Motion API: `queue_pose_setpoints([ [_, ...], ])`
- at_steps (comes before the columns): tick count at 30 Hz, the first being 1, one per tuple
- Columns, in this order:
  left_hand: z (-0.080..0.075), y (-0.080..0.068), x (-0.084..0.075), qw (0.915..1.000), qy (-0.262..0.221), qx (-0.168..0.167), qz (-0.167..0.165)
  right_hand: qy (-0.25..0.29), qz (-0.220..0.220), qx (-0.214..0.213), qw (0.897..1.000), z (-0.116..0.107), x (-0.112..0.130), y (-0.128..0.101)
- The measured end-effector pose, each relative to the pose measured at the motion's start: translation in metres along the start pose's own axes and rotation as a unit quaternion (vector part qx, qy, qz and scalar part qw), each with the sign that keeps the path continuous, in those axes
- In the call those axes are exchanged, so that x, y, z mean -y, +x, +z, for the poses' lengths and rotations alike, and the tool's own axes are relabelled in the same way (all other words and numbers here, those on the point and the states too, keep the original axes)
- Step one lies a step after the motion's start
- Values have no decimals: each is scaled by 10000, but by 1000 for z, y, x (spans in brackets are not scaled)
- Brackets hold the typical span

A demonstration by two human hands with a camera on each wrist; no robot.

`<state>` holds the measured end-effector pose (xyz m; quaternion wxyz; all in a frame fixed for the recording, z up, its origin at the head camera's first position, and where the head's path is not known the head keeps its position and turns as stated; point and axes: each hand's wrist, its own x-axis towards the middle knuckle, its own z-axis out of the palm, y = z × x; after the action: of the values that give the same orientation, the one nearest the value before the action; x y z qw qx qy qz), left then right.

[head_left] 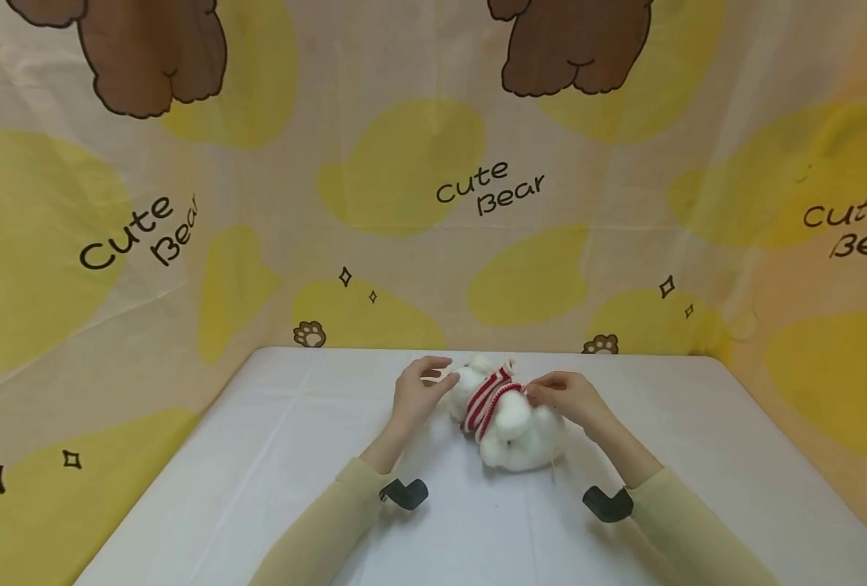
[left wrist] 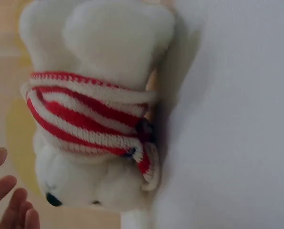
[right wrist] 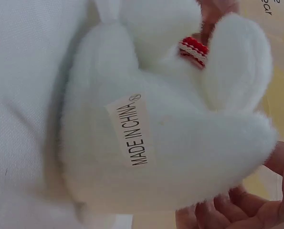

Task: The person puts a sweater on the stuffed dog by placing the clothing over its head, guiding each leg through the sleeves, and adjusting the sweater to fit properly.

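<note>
soft, even light, faint shadows on the white table (head_left: 221,472); both wrist views dimmer and slightly blurred.

White plush toy (head_left: 532,448); on it, red-and-white striped garment (head_left: 486,400); beneath it, white tabletop (head_left: 316,431); behind it, cream backdrop (head_left: 396,57) blotched yellow.

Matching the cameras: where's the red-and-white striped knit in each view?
Head: striped knit just right of centre, in the lower half.
Left wrist: striped knit left of centre, around mid-height.
Right wrist: only a small patch of striped knit, upper right.
Shared landmark: the white plush toy.
</note>
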<state>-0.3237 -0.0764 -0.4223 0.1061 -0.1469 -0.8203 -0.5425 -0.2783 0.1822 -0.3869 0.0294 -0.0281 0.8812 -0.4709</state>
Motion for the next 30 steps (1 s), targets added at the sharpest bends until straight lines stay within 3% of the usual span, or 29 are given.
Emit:
queue_pose_setpoints([
  [2, 4, -6, -11, 9990, 61, -122, 434, -122, 67, -92, 9999, -1, -1, 1],
  [5, 12, -12, -24, 9972, 66, 215, 714, -279, 132, -119, 9995, -1, -1, 4],
  [10, 28, -20, -28, 9947, 175, 824, 581, -383, 358, 6, 9986, 4, 1, 10],
  [15, 37, -24, -28, 9932, 360, 875, 672, -452, 562, -63, 9974, 11, 4, 14],
  [19, 38, -24, -29, 9927, -56, 1082, 526, -402, 533, -210, 9975, 14, 7, 14],
  [25, 33, -25, -31, 9825, -907, 1624, 52, -28, 413, -70, 9991, 11, 15, 7],
  [30, 27, -31, -45, 9803, -1019, 1691, -39, -594, 151, 104, 9981, 4, 19, 0],
])
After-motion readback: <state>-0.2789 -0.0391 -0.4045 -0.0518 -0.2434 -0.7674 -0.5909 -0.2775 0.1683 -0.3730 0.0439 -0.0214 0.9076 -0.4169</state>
